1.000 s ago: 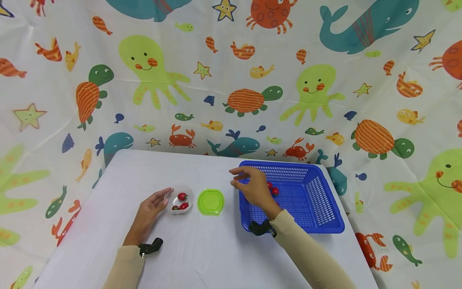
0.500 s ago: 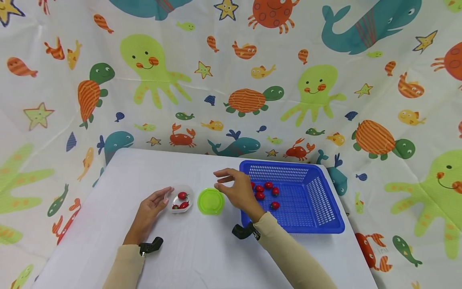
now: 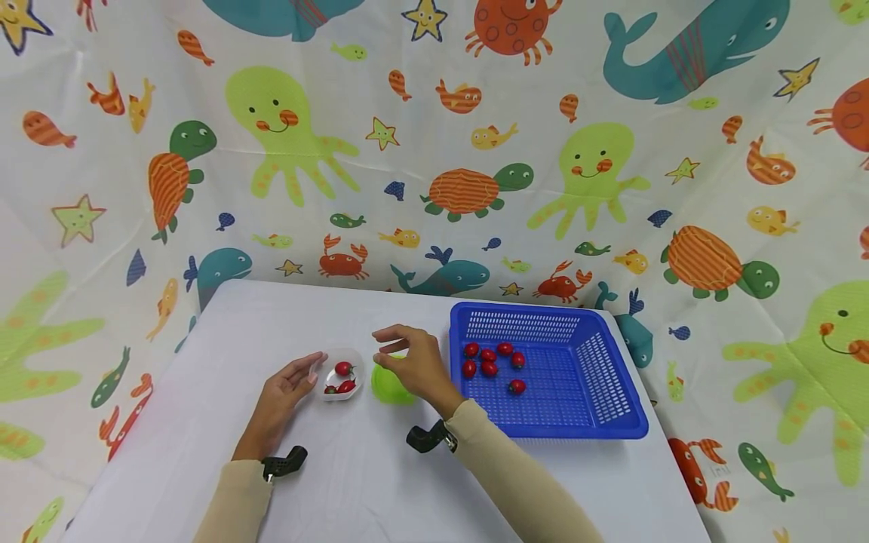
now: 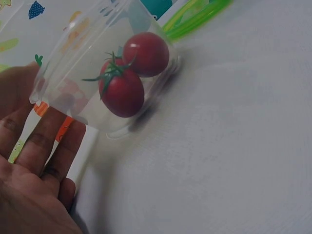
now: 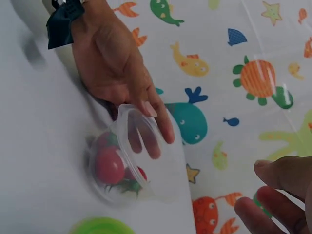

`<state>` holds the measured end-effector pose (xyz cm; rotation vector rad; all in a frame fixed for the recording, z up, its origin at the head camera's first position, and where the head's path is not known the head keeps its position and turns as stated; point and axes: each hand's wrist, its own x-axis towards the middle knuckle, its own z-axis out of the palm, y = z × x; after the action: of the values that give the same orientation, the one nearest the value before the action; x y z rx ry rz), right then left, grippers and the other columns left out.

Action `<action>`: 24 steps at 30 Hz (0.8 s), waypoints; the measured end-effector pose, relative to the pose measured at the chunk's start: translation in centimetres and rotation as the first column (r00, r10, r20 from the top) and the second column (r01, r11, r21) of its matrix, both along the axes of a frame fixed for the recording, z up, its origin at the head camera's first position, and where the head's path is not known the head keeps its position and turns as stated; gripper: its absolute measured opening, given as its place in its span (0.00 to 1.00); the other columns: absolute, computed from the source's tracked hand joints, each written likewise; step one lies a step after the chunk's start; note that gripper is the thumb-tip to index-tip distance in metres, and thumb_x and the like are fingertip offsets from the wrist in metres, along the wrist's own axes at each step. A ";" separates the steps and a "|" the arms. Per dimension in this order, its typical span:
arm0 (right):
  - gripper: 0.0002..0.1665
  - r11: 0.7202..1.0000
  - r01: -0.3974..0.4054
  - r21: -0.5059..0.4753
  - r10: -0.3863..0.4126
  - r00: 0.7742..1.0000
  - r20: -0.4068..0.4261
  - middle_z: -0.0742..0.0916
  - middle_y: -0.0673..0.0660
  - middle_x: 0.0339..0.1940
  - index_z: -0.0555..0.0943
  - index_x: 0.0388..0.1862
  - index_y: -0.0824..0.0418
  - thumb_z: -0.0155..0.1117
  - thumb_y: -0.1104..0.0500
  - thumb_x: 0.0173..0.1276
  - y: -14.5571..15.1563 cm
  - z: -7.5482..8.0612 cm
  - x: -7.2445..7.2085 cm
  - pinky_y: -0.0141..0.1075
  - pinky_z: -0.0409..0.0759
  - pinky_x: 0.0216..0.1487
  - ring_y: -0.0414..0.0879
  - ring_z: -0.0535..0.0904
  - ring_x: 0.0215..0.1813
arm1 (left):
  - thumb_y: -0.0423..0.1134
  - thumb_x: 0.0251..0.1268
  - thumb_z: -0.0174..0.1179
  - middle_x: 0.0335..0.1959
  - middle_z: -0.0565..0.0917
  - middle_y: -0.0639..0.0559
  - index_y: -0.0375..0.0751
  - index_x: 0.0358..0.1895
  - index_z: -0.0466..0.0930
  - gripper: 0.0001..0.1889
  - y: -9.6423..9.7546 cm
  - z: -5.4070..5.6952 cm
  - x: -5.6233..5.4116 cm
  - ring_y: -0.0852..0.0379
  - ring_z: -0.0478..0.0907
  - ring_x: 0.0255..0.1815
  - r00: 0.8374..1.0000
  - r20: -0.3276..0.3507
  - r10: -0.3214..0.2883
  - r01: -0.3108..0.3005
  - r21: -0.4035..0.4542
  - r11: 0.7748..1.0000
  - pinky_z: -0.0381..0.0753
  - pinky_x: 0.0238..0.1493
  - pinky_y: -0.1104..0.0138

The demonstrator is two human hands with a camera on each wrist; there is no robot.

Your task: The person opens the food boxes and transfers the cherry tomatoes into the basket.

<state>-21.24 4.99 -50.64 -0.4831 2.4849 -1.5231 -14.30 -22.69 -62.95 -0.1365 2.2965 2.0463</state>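
My left hand [image 3: 281,396] stays beside a clear plastic container [image 3: 360,363], its fairly straight fingers against the outer side near the rim. Inside lie red cherry tomatoes [image 4: 122,92] with green stems. My right hand [image 3: 414,366] hovers over a round green lid [image 3: 390,388], partly covering it in the head view. Its thumb and fingers are apart, and nothing shows between them in the right wrist view. The lid sits just right of the container.
A blue slotted basket [image 3: 563,407] stands on the right of the white table [image 3: 353,483], with several cherry tomatoes [image 3: 489,369] toward its left side. A sea-animal printed cloth [image 3: 407,113] hangs behind the table.
My right hand has moved left from above the basket to over the green lid, uncovering the tomatoes in the basket. My left hand and the container have stayed in place.
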 end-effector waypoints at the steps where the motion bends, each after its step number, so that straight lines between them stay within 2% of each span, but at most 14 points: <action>1: 0.20 1.000 -0.001 0.003 0.001 1.000 0.004 0.91 0.46 0.57 0.88 0.60 0.45 0.77 0.57 0.70 -0.3 -0.2 0.0 0.37 0.90 0.55 0.43 0.90 0.54 | 0.50 0.84 0.57 0.83 0.70 0.50 0.52 0.81 0.67 0.28 0.0 0.0 0.0 0.51 0.59 0.87 1.000 0.003 0.001 -0.001 -0.003 1.000 0.68 0.67 0.85; 6: 0.20 1.000 -0.016 0.015 0.016 0.999 0.038 0.91 0.45 0.57 0.88 0.60 0.45 0.76 0.57 0.71 -1.7 -1.3 0.0 0.36 0.90 0.54 0.41 0.90 0.53 | 0.51 0.83 0.57 0.83 0.69 0.50 0.53 0.81 0.67 0.29 0.1 0.2 0.0 0.46 0.57 0.88 1.000 0.018 0.008 -0.008 -0.012 1.000 0.69 0.68 0.84; 12: 0.18 0.999 -0.027 0.025 0.026 0.999 0.045 0.92 0.51 0.57 0.89 0.59 0.50 0.76 0.61 0.71 -3.2 -2.4 0.0 0.35 0.90 0.53 0.41 0.90 0.51 | 0.52 0.83 0.57 0.83 0.69 0.50 0.52 0.81 0.67 0.30 0.0 0.3 0.1 0.45 0.57 0.88 1.000 0.024 0.008 -0.008 -0.010 1.000 0.69 0.69 0.82; 16: 0.18 0.998 -0.037 0.047 0.035 0.998 0.048 0.92 0.50 0.56 0.89 0.58 0.52 0.75 0.61 0.71 -4.2 -3.1 0.0 0.35 0.90 0.52 0.40 0.90 0.50 | 0.52 0.83 0.57 0.83 0.69 0.50 0.53 0.81 0.67 0.29 0.0 0.1 0.0 0.45 0.58 0.88 1.000 0.023 0.010 -0.010 -0.016 1.000 0.69 0.71 0.81; 24: 0.18 0.996 -0.047 0.079 0.040 0.996 0.079 0.92 0.46 0.56 0.89 0.58 0.50 0.76 0.60 0.71 -5.8 -4.3 0.2 0.32 0.91 0.48 0.40 0.91 0.51 | 0.50 0.83 0.57 0.82 0.71 0.49 0.51 0.80 0.68 0.28 0.1 0.0 -0.1 0.48 0.60 0.87 1.000 -0.002 0.012 -0.012 -0.001 1.000 0.69 0.66 0.86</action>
<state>-21.08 -0.86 -54.92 -0.4529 2.4489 -1.3924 -14.38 -22.58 -62.92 -0.1485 2.3032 2.0523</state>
